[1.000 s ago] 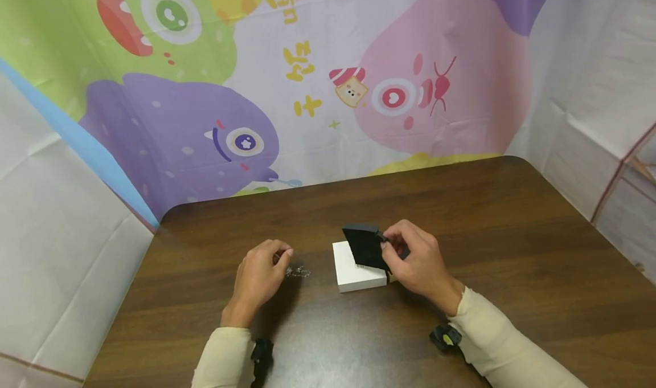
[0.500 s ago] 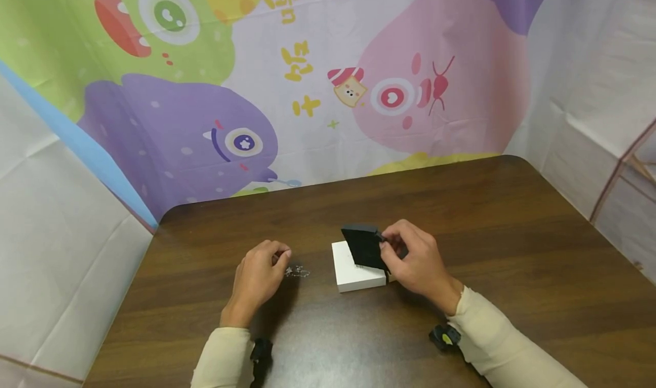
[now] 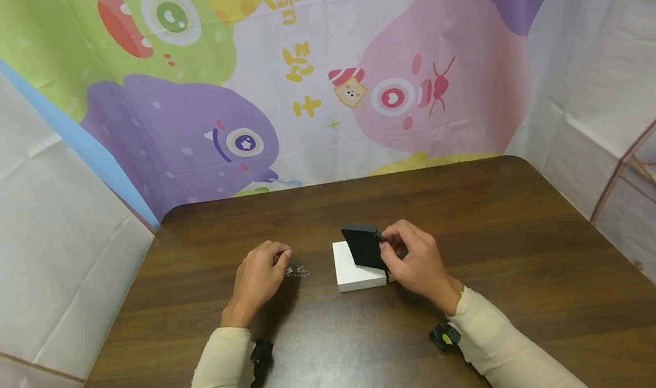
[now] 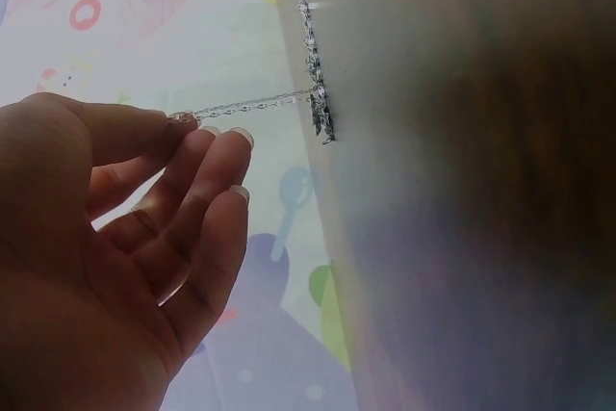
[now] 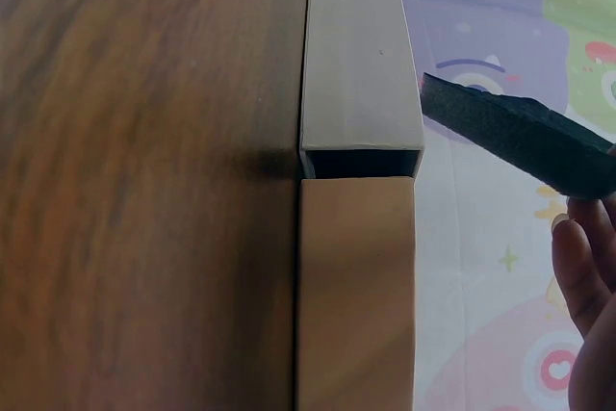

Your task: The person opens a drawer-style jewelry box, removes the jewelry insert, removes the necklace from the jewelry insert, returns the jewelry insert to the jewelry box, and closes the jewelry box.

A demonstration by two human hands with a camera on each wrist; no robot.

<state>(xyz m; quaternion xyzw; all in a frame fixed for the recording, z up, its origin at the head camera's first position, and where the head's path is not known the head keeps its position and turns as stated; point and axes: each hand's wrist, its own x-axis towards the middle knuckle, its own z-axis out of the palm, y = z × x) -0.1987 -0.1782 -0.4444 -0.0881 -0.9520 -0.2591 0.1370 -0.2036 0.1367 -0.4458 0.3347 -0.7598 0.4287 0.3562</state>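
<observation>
My left hand (image 3: pixel 258 280) pinches a thin silver chain (image 4: pixel 255 101) between thumb and index finger, seen best in the left wrist view. The chain runs from the fingertips down to the table, where its decorated lower part (image 3: pixel 298 271) lies in a small heap. My right hand (image 3: pixel 417 260) grips a black foam pad (image 3: pixel 365 248) by its right edge and holds it tilted above a white box (image 3: pixel 356 282). In the right wrist view, a brown drawer (image 5: pixel 356 286) is pulled partly out of the white sleeve (image 5: pixel 361 55), with a dark gap between them.
Both hands work over a dark wooden table (image 3: pixel 487 205). A cartoon-printed cloth (image 3: pixel 318 148) hangs along its far edge, and pale panels (image 3: pixel 589 120) flank it on either side. A black wrist camera (image 3: pixel 445 338) is strapped at the right sleeve.
</observation>
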